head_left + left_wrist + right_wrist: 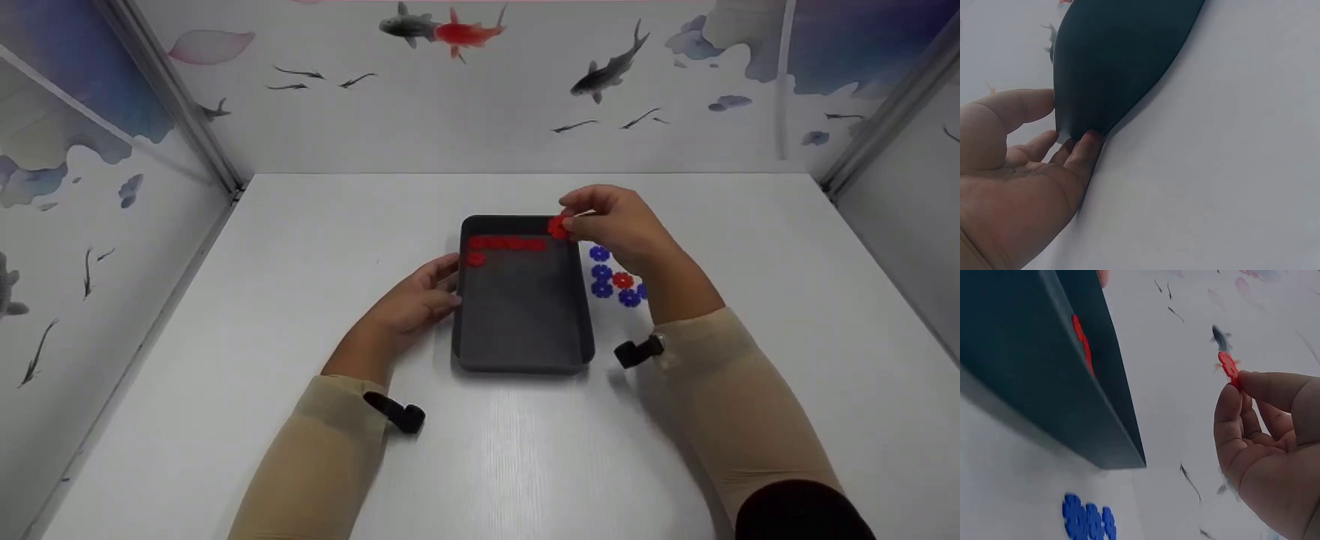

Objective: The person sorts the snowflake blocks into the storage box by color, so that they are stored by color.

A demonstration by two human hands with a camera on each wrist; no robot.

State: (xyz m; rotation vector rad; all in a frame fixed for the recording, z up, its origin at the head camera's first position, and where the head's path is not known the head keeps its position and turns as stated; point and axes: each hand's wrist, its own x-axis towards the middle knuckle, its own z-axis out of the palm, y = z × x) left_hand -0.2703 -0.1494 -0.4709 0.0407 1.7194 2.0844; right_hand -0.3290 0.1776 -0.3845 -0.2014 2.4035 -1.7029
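My right hand pinches a red flower-shaped plastic disc between thumb and forefinger, above the tray's far right corner. The dark grey rectangular tray lies in front of me. Inside it a row of red flower discs runs along the far end, with one more red disc just below the row's left end. My left hand rests against the tray's left wall from outside, its fingertips touching it. In the left wrist view, its loosely bent fingers meet the wall's outer face.
Several blue flower discs and a red one lie on the white table just right of the tray, partly behind my right wrist. A wall printed with fish borders the table's far edge.
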